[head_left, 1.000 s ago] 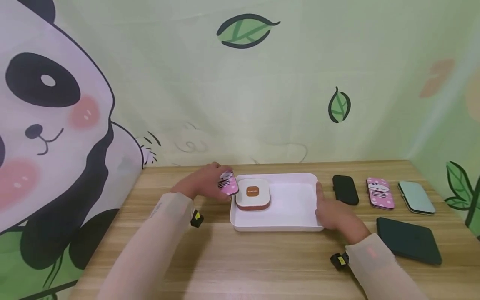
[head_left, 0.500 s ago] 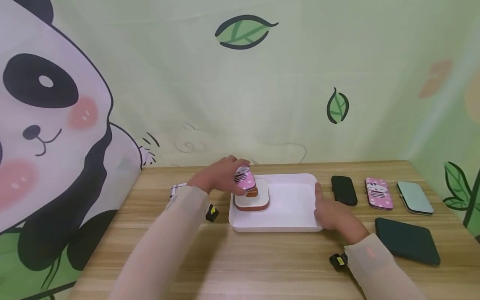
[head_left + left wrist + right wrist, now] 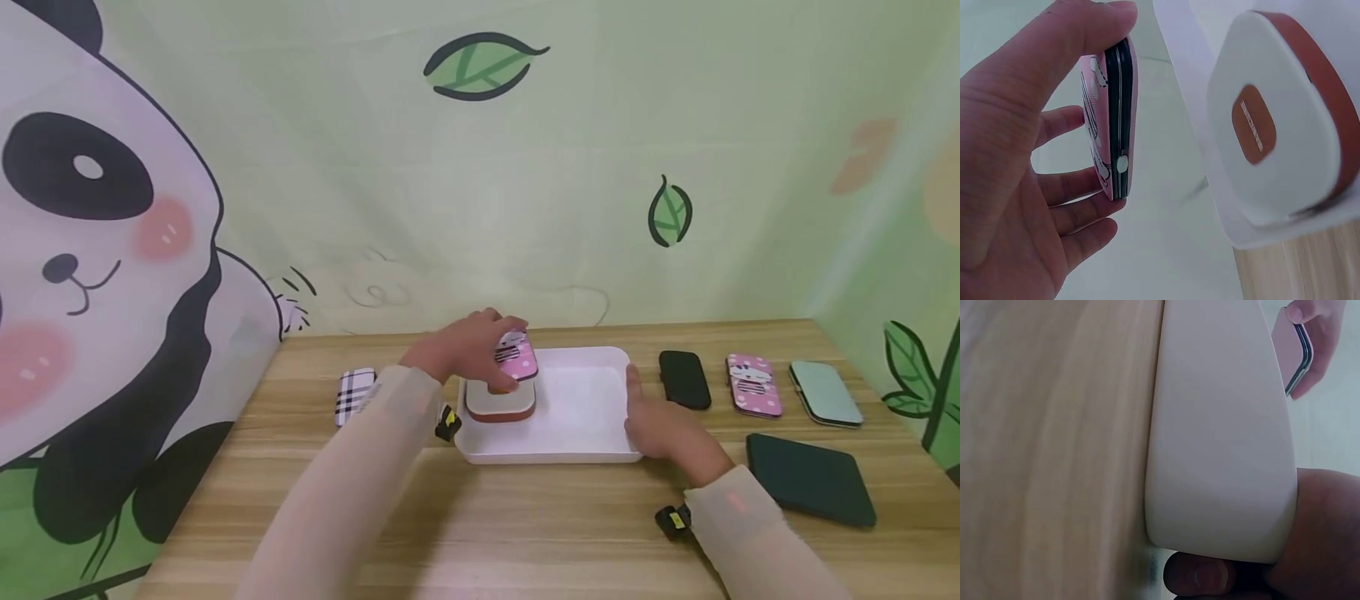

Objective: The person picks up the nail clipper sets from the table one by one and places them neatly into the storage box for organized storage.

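Observation:
My left hand (image 3: 472, 346) pinches a small pink patterned case (image 3: 516, 357) between thumb and fingers. In the left wrist view the pink case stands edge-on, with dark edges and a small clasp, apart from the tray's wall. Under and beside it, a rounded square box (image 3: 501, 407) with a white top, brown side and brown label (image 3: 1254, 125) sits at the left end of the white tray (image 3: 581, 408). My right hand (image 3: 663, 425) grips the tray's right end. The right wrist view shows the tray's outer wall (image 3: 1222, 437) and a fingertip (image 3: 1200, 575) against its end.
Right of the tray lie a black case (image 3: 684, 380), another pink case (image 3: 753, 385), a pale mint case (image 3: 827, 393) and a larger dark green flat case (image 3: 810, 479). A plaid case (image 3: 354, 395) lies left on the wooden table (image 3: 540, 533). A printed cloth (image 3: 555, 208) hangs behind.
My left hand has carried the pink case rightward, from beside the tray's left edge to above the white-topped box. The plaid case has come into view. My right hand stays at the tray's end.

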`<state>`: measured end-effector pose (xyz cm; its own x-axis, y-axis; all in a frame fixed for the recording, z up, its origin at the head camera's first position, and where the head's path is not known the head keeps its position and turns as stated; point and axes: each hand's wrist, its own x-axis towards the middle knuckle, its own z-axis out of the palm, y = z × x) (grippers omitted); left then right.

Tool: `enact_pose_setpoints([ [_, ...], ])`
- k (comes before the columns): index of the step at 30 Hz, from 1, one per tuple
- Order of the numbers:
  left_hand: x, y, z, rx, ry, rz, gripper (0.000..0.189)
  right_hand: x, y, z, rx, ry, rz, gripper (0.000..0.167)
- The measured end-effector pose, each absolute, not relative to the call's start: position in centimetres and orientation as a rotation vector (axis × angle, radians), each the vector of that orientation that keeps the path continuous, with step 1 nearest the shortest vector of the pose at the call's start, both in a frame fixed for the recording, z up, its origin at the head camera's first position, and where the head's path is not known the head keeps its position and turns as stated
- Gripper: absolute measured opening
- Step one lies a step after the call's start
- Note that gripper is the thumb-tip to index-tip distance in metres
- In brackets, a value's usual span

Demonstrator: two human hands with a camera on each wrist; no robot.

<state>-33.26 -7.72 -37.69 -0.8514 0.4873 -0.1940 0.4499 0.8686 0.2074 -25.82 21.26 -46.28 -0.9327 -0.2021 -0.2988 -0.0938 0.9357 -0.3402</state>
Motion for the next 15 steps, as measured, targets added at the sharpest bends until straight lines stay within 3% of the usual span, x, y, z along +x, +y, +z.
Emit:
enact_pose_setpoints([
  [15, -33.3, -3.4, -38.6, 0.772, 2.759, 0.233, 0.087, -26.0, 21.8, -46.8, -0.206, 2.761, -0.459, 0.079],
])
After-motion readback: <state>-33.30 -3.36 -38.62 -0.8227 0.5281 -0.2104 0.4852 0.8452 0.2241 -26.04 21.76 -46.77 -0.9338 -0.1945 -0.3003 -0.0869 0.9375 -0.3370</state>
